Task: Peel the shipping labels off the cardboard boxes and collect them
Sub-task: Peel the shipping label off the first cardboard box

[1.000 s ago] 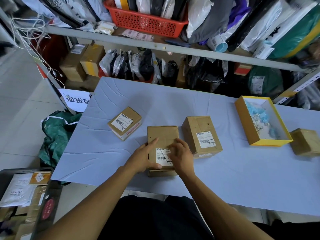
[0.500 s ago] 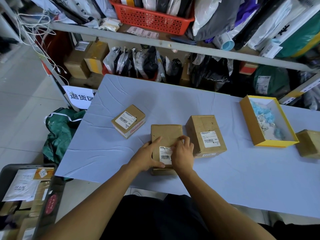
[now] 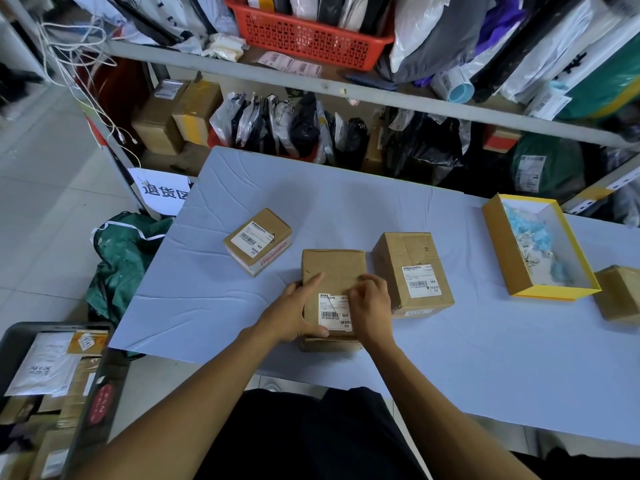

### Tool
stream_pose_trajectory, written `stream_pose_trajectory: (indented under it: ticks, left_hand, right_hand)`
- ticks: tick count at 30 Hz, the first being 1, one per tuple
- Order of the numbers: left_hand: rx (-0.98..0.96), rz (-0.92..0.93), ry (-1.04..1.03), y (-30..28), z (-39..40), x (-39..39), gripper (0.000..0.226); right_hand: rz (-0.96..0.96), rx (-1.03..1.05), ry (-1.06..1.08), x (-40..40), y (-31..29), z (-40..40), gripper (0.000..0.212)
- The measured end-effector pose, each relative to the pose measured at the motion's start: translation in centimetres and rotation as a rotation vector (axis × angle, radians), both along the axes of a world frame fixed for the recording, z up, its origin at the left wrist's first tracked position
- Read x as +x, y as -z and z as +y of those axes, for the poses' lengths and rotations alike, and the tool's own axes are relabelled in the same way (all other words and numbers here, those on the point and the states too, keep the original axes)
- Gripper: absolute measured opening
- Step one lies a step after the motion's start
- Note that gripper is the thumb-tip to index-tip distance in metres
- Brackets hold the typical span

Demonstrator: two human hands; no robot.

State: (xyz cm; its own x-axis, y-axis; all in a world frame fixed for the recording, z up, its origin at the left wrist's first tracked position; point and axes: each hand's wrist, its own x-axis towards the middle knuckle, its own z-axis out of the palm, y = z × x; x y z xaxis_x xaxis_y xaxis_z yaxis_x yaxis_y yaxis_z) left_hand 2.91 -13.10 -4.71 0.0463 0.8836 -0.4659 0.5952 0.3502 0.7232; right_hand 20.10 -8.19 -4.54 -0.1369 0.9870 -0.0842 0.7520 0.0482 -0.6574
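While the left hand (image 3: pixel 294 315) still clamps the middle box (image 3: pixel 334 271), the right hand (image 3: pixel 369 303) now pinches its label (image 3: pixel 334 311) corner.

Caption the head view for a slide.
Left hand steadies the middle box while right hand picks at its shipping label.

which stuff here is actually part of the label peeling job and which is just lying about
Part of the job:
- middle box and its label, under the left hand and right hand
- left box
- right box
- yellow tray holding scraps

Lying about:
- red basket
- green bag
- shelf parcels
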Motion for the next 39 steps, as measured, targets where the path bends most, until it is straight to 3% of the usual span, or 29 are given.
stream_pose_trajectory:
  ticks: [5,14,20,22,29,35,39]
  left_hand:
    - [-0.042,0.003,0.051,-0.1,0.9,0.1,0.126]
    - [-0.058,0.070,0.069,-0.3,1.2,-0.1,0.134]
    - [-0.068,0.083,0.071,-0.4,1.2,-0.1,0.136]
    - [-0.068,0.084,0.074,-0.4,1.3,0.0,0.135]
    - [-0.057,0.062,0.051,-0.4,1.2,0.1,0.135]
    - [-0.053,0.023,0.024,-0.3,1.0,0.3,0.135]
    - [-0.050,0.011,0.016,-0.3,1.0,0.3,0.133]
  right_hand:
    - [0.107,0.011,-0.034,1.0,0.4,-0.5,0.009]
    - [-0.020,-0.044,-0.032,0.3,0.3,0.3,0.009]
    - [0.182,-0.020,0.015,1.4,0.1,0.7,0.012]
    - [0.150,0.010,-0.047,1.7,0.4,0.6,0.001]
    - [-0.005,-0.066,-0.072,0.5,-0.5,0.8,0.008]
    - [0.091,-0.074,-0.102,1.0,-0.4,1.3,0.023]
    - [0.113,-0.077,-0.133,1.5,-0.2,1.1,0.012]
